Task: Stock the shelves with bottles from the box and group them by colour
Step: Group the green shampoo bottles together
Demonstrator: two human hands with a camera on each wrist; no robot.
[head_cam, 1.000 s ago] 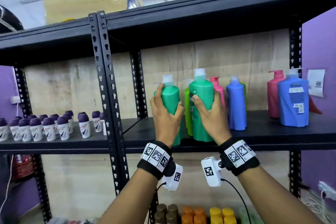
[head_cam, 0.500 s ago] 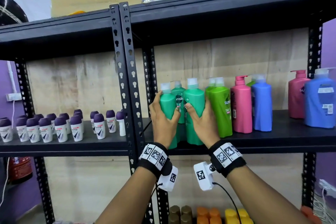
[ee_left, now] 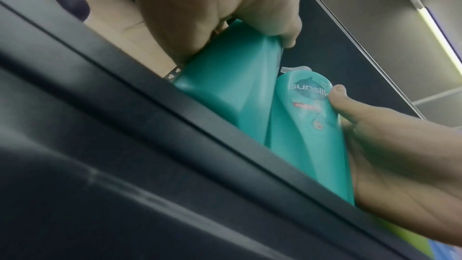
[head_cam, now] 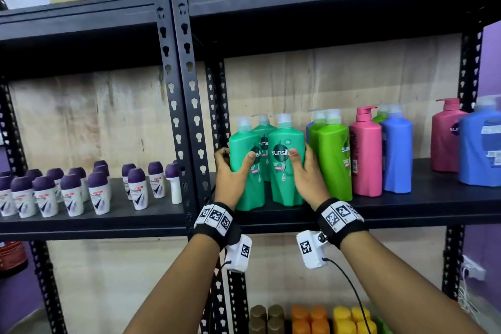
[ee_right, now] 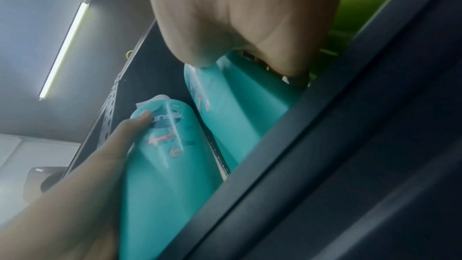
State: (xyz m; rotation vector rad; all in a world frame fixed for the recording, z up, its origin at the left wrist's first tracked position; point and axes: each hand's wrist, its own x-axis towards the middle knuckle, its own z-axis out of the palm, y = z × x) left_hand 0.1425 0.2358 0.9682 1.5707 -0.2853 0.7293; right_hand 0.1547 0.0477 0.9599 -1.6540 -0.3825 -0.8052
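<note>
Two teal-green shampoo bottles stand upright at the left end of the black shelf [head_cam: 406,206]. My left hand [head_cam: 236,160] grips the left bottle [head_cam: 248,184], thumb on its front. My right hand [head_cam: 299,156] grips the right bottle [head_cam: 284,171] the same way. A third teal bottle [head_cam: 263,127] stands behind them. In the left wrist view my left hand [ee_left: 212,7] clasps its bottle [ee_left: 225,90] above the shelf lip. In the right wrist view my right hand [ee_right: 250,17] holds its bottle [ee_right: 245,118].
Right of the teal group stand lime-green bottles [head_cam: 333,160], a pink one [head_cam: 366,154], blue ones [head_cam: 395,154] and a larger pink [head_cam: 444,138] and blue [head_cam: 479,152]. Purple-capped roll-ons [head_cam: 81,192] fill the left bay behind the upright post [head_cam: 187,89]. Brown, orange and yellow bottles [head_cam: 309,317] sit below.
Both hands have carried the two teal bottles leftward along the shelf, away from the lime-green bottles and up to the post. Their labels now face front.
</note>
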